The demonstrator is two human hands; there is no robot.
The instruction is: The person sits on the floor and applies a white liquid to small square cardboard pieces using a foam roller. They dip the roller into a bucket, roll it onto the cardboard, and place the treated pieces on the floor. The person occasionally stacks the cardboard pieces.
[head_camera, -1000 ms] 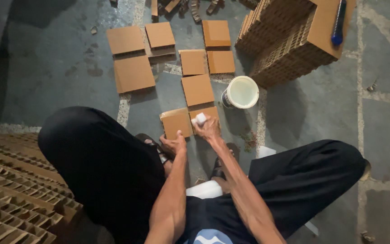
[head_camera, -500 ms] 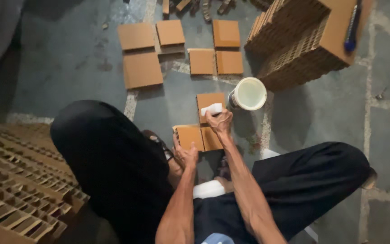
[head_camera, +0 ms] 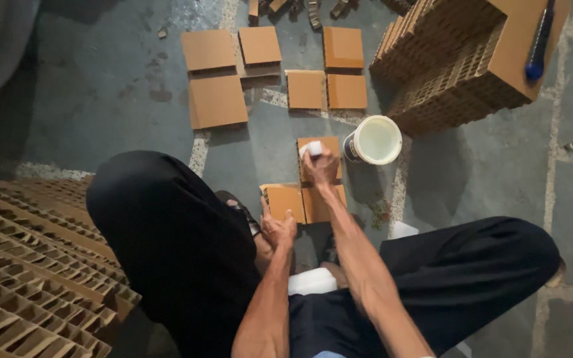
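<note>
Grey stone floor (head_camera: 101,99) strewn with square cardboard pieces

A white bucket (head_camera: 374,140) stood on the floor just right of the right hand's fingers (head_camera: 319,162), which pressed a cardboard square (head_camera: 329,142). Two more squares (head_camera: 303,202) lay side by side just beyond the left hand's fingertips (head_camera: 270,222). Farther past the fingers lay six flat squares (head_camera: 217,101) in loose rows. Stacked corrugated cardboard (head_camera: 459,66) rose beyond the bucket, and another stack (head_camera: 21,265) sat well left of the hands.

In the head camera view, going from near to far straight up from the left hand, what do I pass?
Left hand → small square cardboard piece at its fingertips → right hand holding a white pad → brown cardboard square on the floor → farther cardboard square.
</note>
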